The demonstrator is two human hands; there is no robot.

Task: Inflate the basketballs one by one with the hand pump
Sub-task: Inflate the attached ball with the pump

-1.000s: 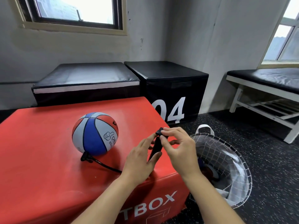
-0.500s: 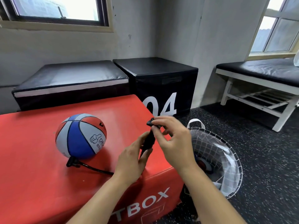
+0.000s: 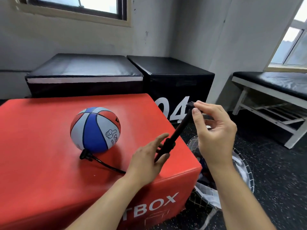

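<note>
A red, white and blue basketball (image 3: 95, 129) sits on the red box (image 3: 41, 146). A black hose (image 3: 106, 165) runs from a connector at the ball's base to a black hand pump (image 3: 176, 133). My left hand (image 3: 148, 157) grips the pump's barrel near the box's right edge, the pump tilted up to the right. My right hand (image 3: 214, 130) pinches the pump's handle at the top, and the rod is drawn out of the barrel.
A mesh basket (image 3: 239, 171) stands on the dark floor to the right of the red box, with something dark inside it. Two black padded boxes (image 3: 166, 72) stand behind. A white-framed bench (image 3: 272, 90) with a black pad is at the right.
My right hand has pulled the pump handle up and to the right, drawing the rod out. My left hand stays on the barrel. The camera has shifted.
</note>
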